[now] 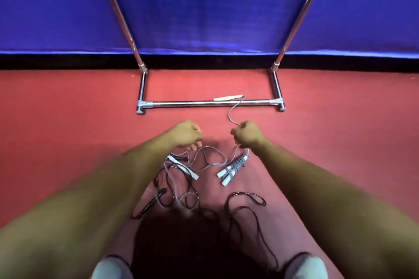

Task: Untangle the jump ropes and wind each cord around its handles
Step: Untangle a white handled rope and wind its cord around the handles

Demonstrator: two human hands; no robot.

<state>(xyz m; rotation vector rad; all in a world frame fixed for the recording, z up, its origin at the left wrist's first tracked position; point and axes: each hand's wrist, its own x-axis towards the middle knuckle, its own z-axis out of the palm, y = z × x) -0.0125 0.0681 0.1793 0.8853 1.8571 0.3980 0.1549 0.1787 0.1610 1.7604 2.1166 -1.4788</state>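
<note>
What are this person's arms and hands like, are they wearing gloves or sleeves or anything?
Both are bare. The left hand and right hand have no gloves, and the left forearm and right forearm show no sleeve down to the picture's edge. No watch, band or ring shows, though blur could hide a thin one.

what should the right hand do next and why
Probably draw the grey cord in with the right hand, so the far white handle slides over the metal bar: that handle lies beyond the bar, and its cord runs into that hand.
</note>
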